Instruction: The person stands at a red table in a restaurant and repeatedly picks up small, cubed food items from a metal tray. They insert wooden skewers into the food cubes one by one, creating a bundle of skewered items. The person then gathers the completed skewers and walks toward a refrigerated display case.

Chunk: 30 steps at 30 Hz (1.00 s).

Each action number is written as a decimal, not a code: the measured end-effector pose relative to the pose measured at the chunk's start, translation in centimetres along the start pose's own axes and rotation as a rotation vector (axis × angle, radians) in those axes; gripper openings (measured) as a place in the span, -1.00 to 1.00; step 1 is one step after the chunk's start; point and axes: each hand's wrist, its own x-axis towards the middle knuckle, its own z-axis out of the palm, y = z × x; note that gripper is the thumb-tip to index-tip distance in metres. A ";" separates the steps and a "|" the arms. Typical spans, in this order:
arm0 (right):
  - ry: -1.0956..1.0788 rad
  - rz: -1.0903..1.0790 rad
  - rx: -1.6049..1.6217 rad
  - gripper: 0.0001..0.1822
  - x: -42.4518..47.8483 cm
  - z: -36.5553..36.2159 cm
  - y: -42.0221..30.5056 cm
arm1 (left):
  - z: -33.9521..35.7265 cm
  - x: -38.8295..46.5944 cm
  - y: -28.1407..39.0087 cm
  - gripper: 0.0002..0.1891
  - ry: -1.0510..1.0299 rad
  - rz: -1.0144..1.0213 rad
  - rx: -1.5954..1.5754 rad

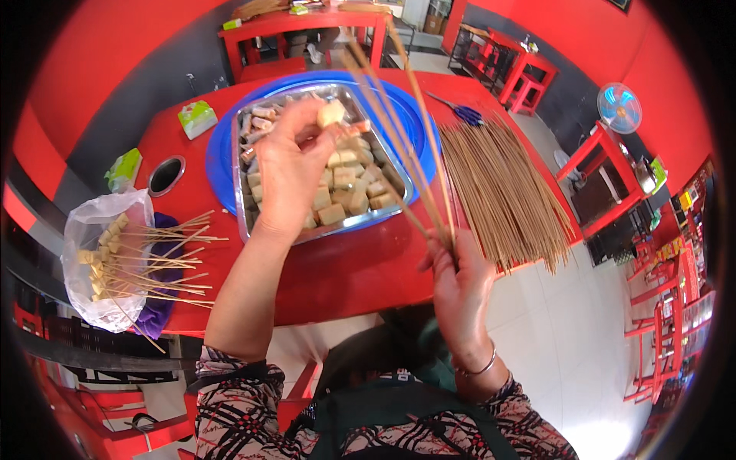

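My left hand (296,161) is raised over a metal tray (237,190), holding a pale food cube (331,114) and a reddish piece of food (357,129) between thumb and fingers. Cut food cubes (345,178) fill much of the tray, with reddish-white pieces (261,122) at its far left. The tray rests on a round blue plastic tray (221,167). My right hand (460,276) grips several thin wooden skewers (422,190), their far ends fanned out and blurred. To its right lies a large heap of bare skewers (506,190).
At left, skewered food pieces (103,253) lie in a clear plastic bag (77,218) beside a purple cloth (158,310). Scissors (466,114) lie beyond the skewer heap. Two green-and-white packets (197,118) and a round hole (167,175) are on the red table (356,287).
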 end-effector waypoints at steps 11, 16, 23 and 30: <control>0.127 0.082 0.297 -0.85 1.1 -4.2 1.7 | 2.6 -3.2 0.6 -0.80 -0.860 0.110 0.590; 0.112 0.090 0.248 -0.83 0.4 -4.8 2.2 | 2.9 -2.6 1.3 -0.76 -0.971 0.086 0.615; 0.108 0.152 0.190 -0.81 0.6 -5.0 1.6 | 0.3 -1.0 1.1 -0.78 -1.028 -0.150 0.270; 0.143 0.074 0.091 -0.92 0.7 -3.5 2.0 | -1.0 0.4 -0.8 -0.78 -0.496 -0.343 -0.164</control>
